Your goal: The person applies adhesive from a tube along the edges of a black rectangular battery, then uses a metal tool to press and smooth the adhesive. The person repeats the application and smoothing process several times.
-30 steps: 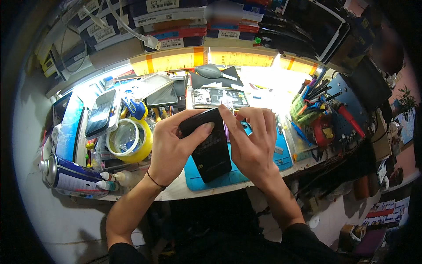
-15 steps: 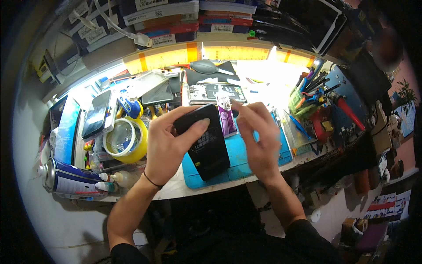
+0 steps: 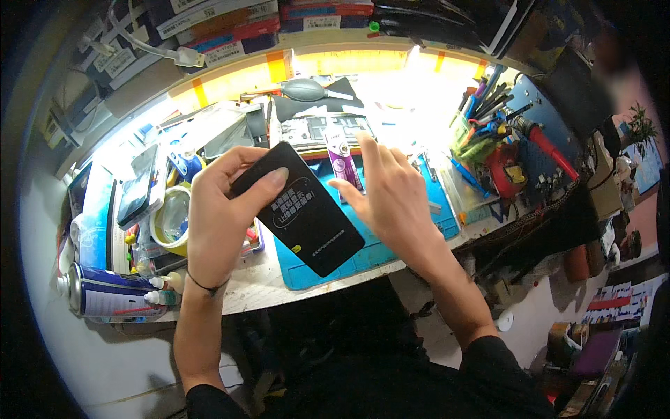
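Note:
My left hand (image 3: 227, 199) grips a black smartphone (image 3: 310, 227) by its upper left edge, the thumb laid across its face. The phone is tilted above the blue work mat (image 3: 380, 253), and light printed lettering shows on the side turned up. My right hand (image 3: 394, 188) is beside the phone, thumb and index finger apart, with nothing seen in it. Just behind those fingers lies a purple and white tube (image 3: 340, 159); whether they touch it I cannot tell. Beyond the tube rests an opened phone (image 3: 303, 131) with its inner parts showing.
A yellow-rimmed tub (image 3: 172, 220), a phone (image 3: 139, 185) and a blue spray can (image 3: 105, 290) stand at left. Pens and tools (image 3: 488, 105) crowd a holder at right, near a red-handled tool (image 3: 551, 150). A grey bulb blower (image 3: 305, 89) lies at the back.
The phone has swung so its lower end points further right, and its printed side faces me more. My right hand has opened out, its thumb and index finger spreading near the tube.

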A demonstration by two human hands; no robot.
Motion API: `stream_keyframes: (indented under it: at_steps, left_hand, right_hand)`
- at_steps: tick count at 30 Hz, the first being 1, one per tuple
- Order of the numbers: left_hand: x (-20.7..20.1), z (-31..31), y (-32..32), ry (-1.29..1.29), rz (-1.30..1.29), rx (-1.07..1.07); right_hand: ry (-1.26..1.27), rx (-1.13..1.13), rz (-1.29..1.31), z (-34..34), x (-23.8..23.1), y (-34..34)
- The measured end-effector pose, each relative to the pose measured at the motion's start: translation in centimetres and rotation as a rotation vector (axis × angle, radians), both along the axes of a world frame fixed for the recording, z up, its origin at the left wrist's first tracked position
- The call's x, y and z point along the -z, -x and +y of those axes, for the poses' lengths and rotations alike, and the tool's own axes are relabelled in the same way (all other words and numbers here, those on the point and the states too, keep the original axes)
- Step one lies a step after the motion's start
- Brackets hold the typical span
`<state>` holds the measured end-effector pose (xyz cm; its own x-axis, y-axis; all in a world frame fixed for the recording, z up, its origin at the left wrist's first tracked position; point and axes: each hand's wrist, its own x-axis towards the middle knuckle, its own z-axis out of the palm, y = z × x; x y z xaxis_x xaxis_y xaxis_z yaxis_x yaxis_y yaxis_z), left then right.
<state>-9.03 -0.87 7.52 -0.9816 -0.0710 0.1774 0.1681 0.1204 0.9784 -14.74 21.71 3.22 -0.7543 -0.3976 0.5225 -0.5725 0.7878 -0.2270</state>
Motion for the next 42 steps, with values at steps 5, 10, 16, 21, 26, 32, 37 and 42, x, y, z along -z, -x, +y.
stream_keyframes:
  at_steps: [5,10,16,21,26,32,37,42]
  left_hand:
    - [-0.6,0.3,0.1,-0.112,-0.106,0.135]
    - [0.4,0.0,0.2,-0.082,-0.111,0.196]
    - [2.0,1.4,0.6,-0.296,-0.199,0.234]
    - [2.8,1.8,1.2,-0.277,-0.22,0.219]
    - [3.0,1.8,1.4,-0.253,-0.219,0.218]
    - [2.6,1.4,1.5,-0.23,-0.291,0.236]
    - [2.5,1.4,1.5,-0.254,-0.274,0.245]
    - [2.7,1.3,1.5,-0.24,-0.254,0.252]
  right_hand:
    - [-0.046,0.009,-0.084,-0.7,0.7,1.0]
    - [0.631,-0.056,-0.395,2.1,-1.5,-0.1]
    - [1.215,-0.35,-0.641,6.4,-1.2,-1.0]
    - [1.26,-0.4,-0.639,7.0,0.4,-0.8]
    - [1.071,-0.264,-0.373,4.9,0.9,-2.5]
    - [0.716,-0.225,-0.227,4.6,0.5,-3.5]
    - [0.702,-0.221,-0.179,4.0,-0.1,-3.3]
    - [0.639,-0.229,-0.208,3.9,-0.6,-3.1]
